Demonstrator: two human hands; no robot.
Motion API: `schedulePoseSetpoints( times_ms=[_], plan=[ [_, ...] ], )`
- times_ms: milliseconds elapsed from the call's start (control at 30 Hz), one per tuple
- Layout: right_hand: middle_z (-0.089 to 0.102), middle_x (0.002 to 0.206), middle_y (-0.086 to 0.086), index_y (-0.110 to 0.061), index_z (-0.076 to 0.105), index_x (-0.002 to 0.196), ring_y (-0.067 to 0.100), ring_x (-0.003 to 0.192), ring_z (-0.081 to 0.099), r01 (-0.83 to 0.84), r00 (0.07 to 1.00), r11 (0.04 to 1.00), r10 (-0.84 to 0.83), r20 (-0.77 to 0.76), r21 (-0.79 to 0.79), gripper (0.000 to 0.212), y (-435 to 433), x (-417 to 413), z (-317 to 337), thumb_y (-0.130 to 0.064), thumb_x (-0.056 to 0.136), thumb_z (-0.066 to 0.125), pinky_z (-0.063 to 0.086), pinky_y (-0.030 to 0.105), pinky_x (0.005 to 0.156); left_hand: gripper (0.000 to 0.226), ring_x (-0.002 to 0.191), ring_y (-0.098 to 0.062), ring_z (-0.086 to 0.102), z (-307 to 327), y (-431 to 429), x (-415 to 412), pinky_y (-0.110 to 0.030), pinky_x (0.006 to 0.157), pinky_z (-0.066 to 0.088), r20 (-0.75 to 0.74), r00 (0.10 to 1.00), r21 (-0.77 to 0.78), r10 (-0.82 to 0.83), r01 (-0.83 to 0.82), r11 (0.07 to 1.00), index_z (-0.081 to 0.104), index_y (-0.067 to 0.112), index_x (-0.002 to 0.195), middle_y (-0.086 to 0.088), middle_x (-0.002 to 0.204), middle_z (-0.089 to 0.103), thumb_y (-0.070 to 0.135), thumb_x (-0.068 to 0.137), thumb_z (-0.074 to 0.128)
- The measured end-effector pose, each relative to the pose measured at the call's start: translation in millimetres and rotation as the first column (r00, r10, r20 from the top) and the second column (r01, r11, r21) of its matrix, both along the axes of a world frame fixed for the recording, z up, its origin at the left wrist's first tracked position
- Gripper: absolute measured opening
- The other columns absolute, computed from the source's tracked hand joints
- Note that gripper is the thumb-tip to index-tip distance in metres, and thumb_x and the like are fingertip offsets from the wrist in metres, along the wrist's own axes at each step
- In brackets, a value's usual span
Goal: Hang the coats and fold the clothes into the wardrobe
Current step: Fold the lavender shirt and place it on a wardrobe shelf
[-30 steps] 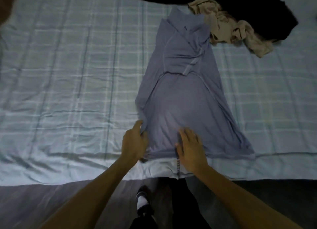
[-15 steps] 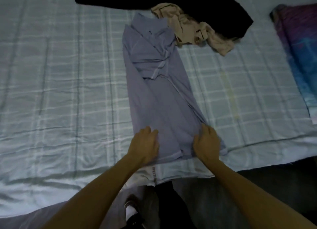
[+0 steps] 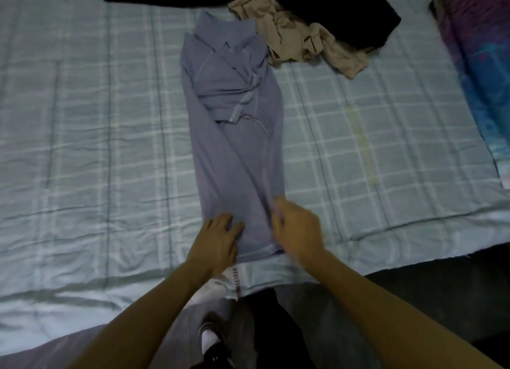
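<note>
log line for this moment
blue shirt: narrow strip on bed | left hand: flat on hem | right hand: at hem's right edge, grip blurred

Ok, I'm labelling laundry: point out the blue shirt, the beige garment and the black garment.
blue shirt [image 3: 237, 159], head view, flat middle panel.
beige garment [image 3: 292, 34], head view, crumpled centre.
black garment [image 3: 358, 9], head view, right end.

Bare bedsheet [image 3: 96, 147] leftward — clothes heap [image 3: 298, 37] ahead.
</note>
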State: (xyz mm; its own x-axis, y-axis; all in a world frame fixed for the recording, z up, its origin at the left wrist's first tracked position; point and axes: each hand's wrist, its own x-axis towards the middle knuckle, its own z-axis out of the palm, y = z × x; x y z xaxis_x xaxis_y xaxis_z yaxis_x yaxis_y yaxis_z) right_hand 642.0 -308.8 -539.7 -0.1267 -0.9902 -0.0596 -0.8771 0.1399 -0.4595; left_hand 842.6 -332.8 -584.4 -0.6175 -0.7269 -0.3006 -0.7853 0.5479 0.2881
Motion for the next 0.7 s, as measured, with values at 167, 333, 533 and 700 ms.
schedulePoseSetpoints(
  times_ms=[167, 333, 533, 700],
  plan=[
    [0.065, 0.095, 0.007, -0.022, 0.064, 0.101, 0.028, 0.087, 0.062, -0.488, 0.87, 0.824, 0.485, 0.087, 0.288, 0.042, 27, 39, -7, -0.053, 0.089, 0.039, 0.048, 0.035, 0.071, 0.021, 0.067, -0.033, 0.056, 23, -6, 29, -0.032, 0.057, 0.041, -0.03, 0.978, 0.014, 0.204, -0.204, 0.979, 0.061, 0.008, 0.082, -0.011, 0.076, 0.056, 0.023, 0.071, 0.052],
    [0.062, 0.077, 0.007, -0.016, 0.067, 0.084, 0.029, 0.066, 0.061, -0.369, 0.928, 0.929, 0.368, -0.054, -0.007, 0.031, 30, 9, -21, -0.033, 0.081, 0.041, 0.049, 0.032, 0.054, 0.041, 0.086, -0.032, 0.057, 28, -2, 40, -0.037, 0.075, 0.05, -0.151, 0.985, -0.078, 0.085, -0.097, 0.992, 0.054, 0.011, 0.117, -0.015, 0.103, 0.059, 0.032, 0.082, 0.051],
    [0.054, 0.121, 0.008, -0.018, 0.055, 0.123, 0.028, 0.107, 0.053, -0.511, 0.849, 0.835, 0.527, -0.03, 0.202, 0.061, 35, -14, -43, -0.04, 0.065, 0.054, 0.042, 0.036, 0.088, 0.069, 0.11, -0.034, 0.053, -7, 16, 16, -0.043, 0.088, 0.046, 0.003, 0.966, -0.053, -0.26, 0.26, 0.964, 0.05, 0.013, 0.128, -0.017, 0.126, 0.054, 0.058, 0.075, 0.055],
    [0.061, 0.108, 0.01, -0.017, 0.068, 0.103, 0.03, 0.097, 0.061, -0.4, 0.91, 0.901, 0.413, -0.044, 0.169, 0.049, 30, -2, -53, -0.026, 0.055, 0.074, 0.048, 0.038, 0.083, 0.044, 0.092, -0.029, 0.059, -9, 8, 8, -0.034, 0.069, 0.051, -0.017, 0.97, -0.079, -0.243, 0.241, 0.967, 0.062, 0.016, 0.111, -0.013, 0.107, 0.062, 0.031, 0.072, 0.048]
  ],
)
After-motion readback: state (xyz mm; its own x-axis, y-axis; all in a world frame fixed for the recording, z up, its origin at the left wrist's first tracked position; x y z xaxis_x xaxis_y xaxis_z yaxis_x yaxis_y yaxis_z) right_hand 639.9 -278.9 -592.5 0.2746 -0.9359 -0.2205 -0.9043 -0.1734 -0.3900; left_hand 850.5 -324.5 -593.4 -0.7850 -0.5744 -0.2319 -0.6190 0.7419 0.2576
